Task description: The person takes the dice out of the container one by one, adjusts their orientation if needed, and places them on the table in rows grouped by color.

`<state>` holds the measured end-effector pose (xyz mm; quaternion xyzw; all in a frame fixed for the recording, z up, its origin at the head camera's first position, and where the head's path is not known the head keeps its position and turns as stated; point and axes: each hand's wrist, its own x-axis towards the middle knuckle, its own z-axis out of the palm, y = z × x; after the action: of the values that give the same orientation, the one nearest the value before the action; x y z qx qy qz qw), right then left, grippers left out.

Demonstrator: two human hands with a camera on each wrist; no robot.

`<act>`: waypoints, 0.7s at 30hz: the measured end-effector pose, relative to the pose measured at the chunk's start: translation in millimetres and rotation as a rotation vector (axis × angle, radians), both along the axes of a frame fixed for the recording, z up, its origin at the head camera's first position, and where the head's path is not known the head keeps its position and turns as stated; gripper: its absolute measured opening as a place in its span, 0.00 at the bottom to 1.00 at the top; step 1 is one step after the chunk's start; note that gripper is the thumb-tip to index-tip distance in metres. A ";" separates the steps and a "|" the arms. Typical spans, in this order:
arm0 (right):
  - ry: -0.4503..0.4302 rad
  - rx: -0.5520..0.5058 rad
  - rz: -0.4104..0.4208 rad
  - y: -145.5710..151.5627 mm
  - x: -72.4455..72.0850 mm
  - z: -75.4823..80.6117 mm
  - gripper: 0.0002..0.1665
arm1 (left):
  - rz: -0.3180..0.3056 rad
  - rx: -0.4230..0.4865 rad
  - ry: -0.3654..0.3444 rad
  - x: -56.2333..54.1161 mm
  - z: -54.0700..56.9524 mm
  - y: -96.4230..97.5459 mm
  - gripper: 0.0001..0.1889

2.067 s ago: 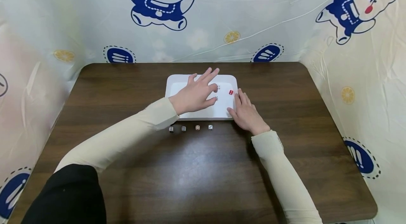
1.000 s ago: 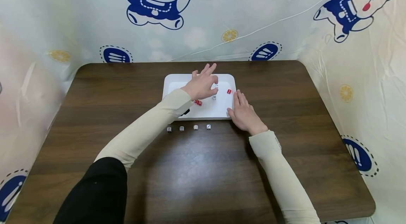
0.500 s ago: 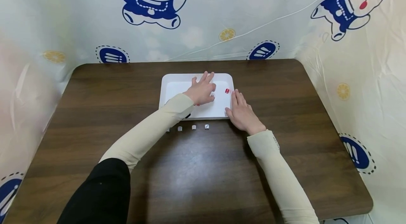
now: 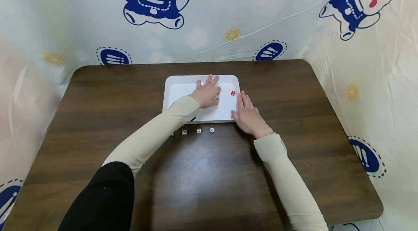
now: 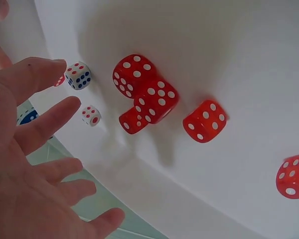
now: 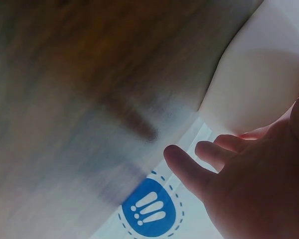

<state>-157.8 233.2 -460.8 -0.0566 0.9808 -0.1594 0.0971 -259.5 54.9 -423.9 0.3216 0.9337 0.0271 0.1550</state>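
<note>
A white tray [image 4: 225, 113] holds red and white dice. My left hand [image 4: 205, 94] is over it with the fingers spread. In the left wrist view, the thumb and index fingertips are right by a white die [image 5: 78, 75] with red and blue pips, and the fingers do not close round it. A second white die [image 5: 91, 115] lies a little farther on. Several red dice [image 5: 157, 99] lie in a cluster and singly beside the hand. My right hand [image 4: 249, 116] rests along the tray's right edge, fingers straight, close to a red die [image 4: 233, 93] inside the tray.
On the brown wooden table [image 4: 202, 187], a row of white dice [image 4: 199, 130] stands in front of the tray, its left end partly covered by the left sleeve [image 4: 153, 136]. A patterned white curtain [image 4: 209, 13] hangs behind the table.
My left hand has shifted over the tray and come down among the dice, its thumb and index close to a white die. My right hand stays at the tray's right edge. The view has tilted slightly.
</note>
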 end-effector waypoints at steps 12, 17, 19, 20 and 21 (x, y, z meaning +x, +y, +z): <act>-0.030 -0.013 -0.008 -0.6 -0.8 0.8 0.45 | -0.027 -0.044 0.000 -3.0 2.8 2.2 0.17; -0.029 -0.013 -0.012 -0.3 -0.7 0.7 0.45 | -0.038 -0.056 0.010 -3.5 2.6 4.0 0.15; -0.028 -0.014 -0.010 -0.1 -0.7 0.9 0.45 | -0.040 -0.059 0.010 -3.8 2.4 4.7 0.15; -0.028 -0.015 -0.009 0.0 -0.9 0.9 0.45 | -0.041 -0.061 0.010 -3.9 2.3 4.9 0.14; -0.029 -0.016 -0.009 0.0 -0.9 1.0 0.45 | -0.041 -0.062 0.009 -4.2 1.9 5.1 0.14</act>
<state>-158.7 233.2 -459.8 -0.0507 0.9782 -0.1687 0.1103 -263.6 60.1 -422.0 0.3358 0.9280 -0.0066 0.1614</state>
